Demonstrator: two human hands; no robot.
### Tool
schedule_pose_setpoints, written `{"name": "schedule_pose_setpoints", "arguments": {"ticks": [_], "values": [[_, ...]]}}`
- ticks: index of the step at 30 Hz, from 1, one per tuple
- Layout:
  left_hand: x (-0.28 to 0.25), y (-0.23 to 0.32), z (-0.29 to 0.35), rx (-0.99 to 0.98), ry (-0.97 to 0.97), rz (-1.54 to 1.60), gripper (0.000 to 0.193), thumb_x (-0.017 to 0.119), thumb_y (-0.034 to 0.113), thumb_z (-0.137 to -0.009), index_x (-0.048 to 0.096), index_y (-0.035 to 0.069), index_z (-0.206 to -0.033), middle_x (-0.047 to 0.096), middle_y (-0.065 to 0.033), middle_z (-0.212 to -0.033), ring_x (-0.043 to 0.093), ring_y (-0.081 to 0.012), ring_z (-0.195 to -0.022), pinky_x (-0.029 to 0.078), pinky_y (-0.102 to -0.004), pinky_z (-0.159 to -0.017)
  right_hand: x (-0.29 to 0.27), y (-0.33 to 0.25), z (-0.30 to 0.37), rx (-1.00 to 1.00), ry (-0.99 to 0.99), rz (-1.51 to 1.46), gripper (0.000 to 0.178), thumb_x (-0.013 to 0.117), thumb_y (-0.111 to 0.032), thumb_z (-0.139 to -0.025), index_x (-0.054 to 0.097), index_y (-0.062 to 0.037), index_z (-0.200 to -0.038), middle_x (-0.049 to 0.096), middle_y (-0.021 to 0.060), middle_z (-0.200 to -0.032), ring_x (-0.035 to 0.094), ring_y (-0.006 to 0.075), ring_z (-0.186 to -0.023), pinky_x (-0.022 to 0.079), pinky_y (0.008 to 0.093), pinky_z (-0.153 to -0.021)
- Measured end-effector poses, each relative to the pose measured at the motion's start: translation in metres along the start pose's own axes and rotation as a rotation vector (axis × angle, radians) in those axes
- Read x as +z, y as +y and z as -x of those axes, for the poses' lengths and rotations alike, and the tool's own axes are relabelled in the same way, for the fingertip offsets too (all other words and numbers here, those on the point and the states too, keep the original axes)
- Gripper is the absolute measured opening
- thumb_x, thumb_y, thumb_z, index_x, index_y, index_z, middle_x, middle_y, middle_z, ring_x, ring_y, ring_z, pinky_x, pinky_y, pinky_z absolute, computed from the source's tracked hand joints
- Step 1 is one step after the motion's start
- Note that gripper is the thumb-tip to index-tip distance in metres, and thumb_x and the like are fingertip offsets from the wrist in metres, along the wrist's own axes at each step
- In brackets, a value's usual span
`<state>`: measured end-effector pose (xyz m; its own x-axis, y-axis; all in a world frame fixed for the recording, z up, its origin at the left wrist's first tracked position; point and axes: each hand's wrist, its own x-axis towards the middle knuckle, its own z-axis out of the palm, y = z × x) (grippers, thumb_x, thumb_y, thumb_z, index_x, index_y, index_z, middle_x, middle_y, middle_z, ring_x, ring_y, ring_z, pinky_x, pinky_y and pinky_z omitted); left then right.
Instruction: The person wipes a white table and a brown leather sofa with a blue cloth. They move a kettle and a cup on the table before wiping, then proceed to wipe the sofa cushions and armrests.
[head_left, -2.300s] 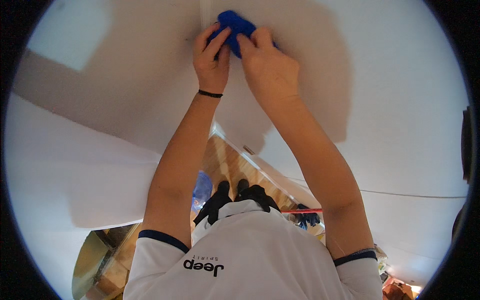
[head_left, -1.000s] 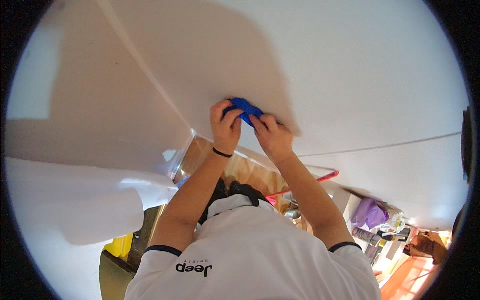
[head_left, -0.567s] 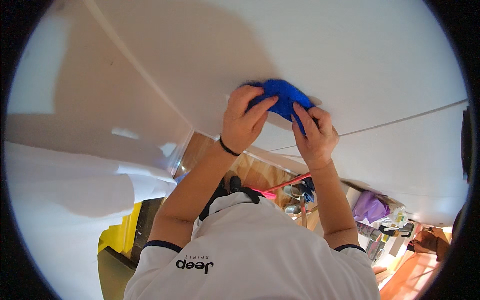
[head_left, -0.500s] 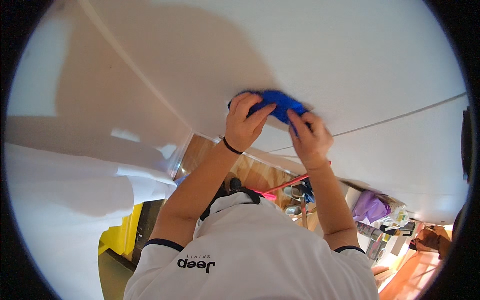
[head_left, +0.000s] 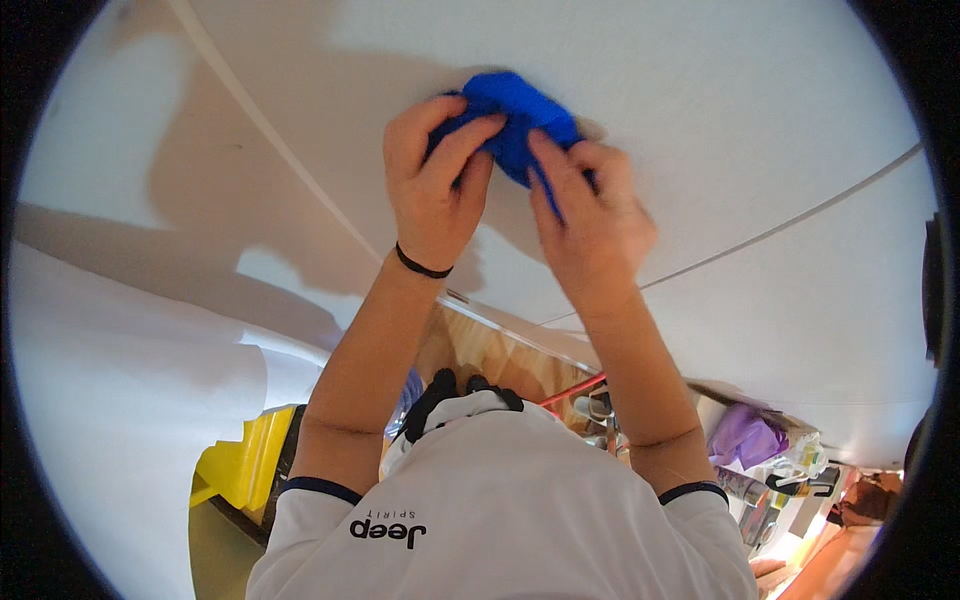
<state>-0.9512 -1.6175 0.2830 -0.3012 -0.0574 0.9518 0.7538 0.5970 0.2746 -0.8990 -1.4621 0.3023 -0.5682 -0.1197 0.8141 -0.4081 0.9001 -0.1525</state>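
Note:
A bunched blue cloth [head_left: 515, 110] lies against a pale, smooth upright surface [head_left: 720, 110]. My left hand [head_left: 435, 185], with a black band at the wrist, grips the cloth's left side with bent fingers. On the right side, my right hand [head_left: 595, 215] has its fingers closed on the cloth's lower edge; this hand is slightly blurred. Both arms stretch out ahead of me, and the cloth is folded between the two hands.
A dark seam [head_left: 780, 235] crosses the pale surface at right. White fabric [head_left: 130, 370] hangs at left above a yellow plastic object [head_left: 240, 465]. Below are wooden flooring [head_left: 500, 350] and a red pole [head_left: 575, 388]. A purple bag [head_left: 745, 435] sits among clutter at lower right.
Both hands have moved up and slightly left along the pale surface with the blue cloth. The cloth now looks more bunched, and my arms reach farther out.

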Motion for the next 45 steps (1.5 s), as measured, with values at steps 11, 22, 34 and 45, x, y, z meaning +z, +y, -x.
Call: {"name": "schedule_pose_setpoints", "arguments": {"ticks": [11, 22, 34, 45], "values": [[-0.033, -0.012, 0.008, -0.003, -0.005, -0.184, 0.041, 0.074, -0.011, -0.073, 0.078, 0.009, -0.108, 0.067, -0.0123, -0.12, 0.062, -0.0296, -0.113, 0.05, -0.0388, -0.096, 0.007, -0.019, -0.015, -0.113, 0.077, -0.099, 0.019, 0.071, -0.019, -0.089, 0.074, -0.0181, -0.108, 0.056, -0.0009, -0.09, 0.062, 0.0193, -0.061, 0.052, 0.033, -0.052], [-0.02, -0.04, 0.012, -0.204, 0.122, -0.037, 0.037, 0.068, -0.01, -0.081, 0.077, 0.008, -0.111, 0.065, -0.0125, -0.124, 0.061, -0.0282, -0.115, 0.051, -0.0365, -0.097, 0.038, -0.034, -0.041, -0.212, -0.045, -0.029, 0.016, 0.067, -0.02, -0.091, 0.071, -0.0129, -0.105, 0.058, 0.0042, -0.089, 0.068, 0.0203, -0.066, 0.054, 0.0334, -0.055], [-0.001, 0.0, -0.09, 0.124, 0.196, -0.028, 0.034, 0.068, -0.007, -0.081, 0.077, 0.008, -0.111, 0.064, -0.013, -0.122, 0.06, -0.0288, -0.113, 0.048, -0.0378, -0.1, -0.046, -0.018, -0.099, -0.238, 0.191, 0.049, 0.027, 0.067, -0.014, -0.086, 0.073, -0.0128, -0.112, 0.059, 0.0043, -0.096, 0.063, 0.0241, -0.061, 0.053, 0.0368, -0.052], [0.008, 0.037, -0.087, 0.267, 0.097, 0.106, 0.039, 0.072, -0.005, -0.075, 0.079, 0.013, -0.108, 0.063, -0.0102, -0.115, 0.059, -0.0291, -0.101, 0.048, -0.0371, -0.088, -0.102, 0.017, -0.077, -0.165, 0.258, 0.078, 0.032, 0.078, -0.011, -0.078, 0.076, -0.0191, -0.11, 0.06, 0.0042, -0.096, 0.065, 0.0227, -0.068, 0.054, 0.0353, -0.058]]}}
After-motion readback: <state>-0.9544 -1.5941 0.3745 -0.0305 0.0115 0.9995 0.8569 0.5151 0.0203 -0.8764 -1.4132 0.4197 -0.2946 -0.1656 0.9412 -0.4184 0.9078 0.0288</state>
